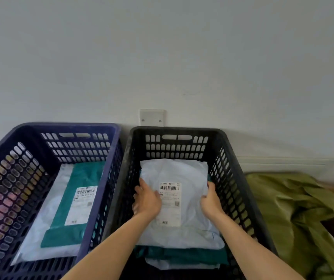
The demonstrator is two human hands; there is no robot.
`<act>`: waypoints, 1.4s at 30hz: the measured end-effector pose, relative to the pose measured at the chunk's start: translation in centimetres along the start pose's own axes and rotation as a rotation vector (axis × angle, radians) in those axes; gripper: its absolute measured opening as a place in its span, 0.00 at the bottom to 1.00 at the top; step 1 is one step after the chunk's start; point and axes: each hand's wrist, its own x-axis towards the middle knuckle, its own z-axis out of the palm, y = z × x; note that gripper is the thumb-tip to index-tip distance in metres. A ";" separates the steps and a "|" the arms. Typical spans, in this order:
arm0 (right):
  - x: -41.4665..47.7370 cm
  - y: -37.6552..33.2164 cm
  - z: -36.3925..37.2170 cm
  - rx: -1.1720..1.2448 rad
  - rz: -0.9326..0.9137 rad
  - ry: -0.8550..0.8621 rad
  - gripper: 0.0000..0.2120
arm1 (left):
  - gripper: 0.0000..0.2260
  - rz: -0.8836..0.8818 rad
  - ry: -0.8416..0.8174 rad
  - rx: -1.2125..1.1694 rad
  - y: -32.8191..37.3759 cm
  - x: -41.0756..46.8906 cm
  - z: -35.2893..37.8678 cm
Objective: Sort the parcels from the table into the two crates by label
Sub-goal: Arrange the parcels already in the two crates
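White parcel (182,172) in black crate (182,130) of two, left hand (147,201), right hand (211,202), fingers (142,184) clamped on it

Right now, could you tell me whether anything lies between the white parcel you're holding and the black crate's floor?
Yes: a teal parcel and a pale parcel lie beneath the white parcel in the black crate, at its near edge.

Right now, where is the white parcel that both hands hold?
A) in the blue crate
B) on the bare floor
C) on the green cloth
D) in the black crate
D: the left hand and right hand hold the white parcel by its sides inside the black crate.
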 end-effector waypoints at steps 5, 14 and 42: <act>1.5 0.7 0.6 0.061 0.017 0.000 0.23 | 0.31 -0.022 -0.034 -0.016 -0.1 1.8 1.0; 3.2 2.7 1.9 -0.406 -0.260 0.101 0.32 | 0.29 0.096 0.056 0.276 -0.2 2.5 3.3; 6.3 6.5 4.7 -0.807 -0.356 -0.128 0.30 | 0.29 0.298 -0.074 0.495 -2.8 5.1 8.5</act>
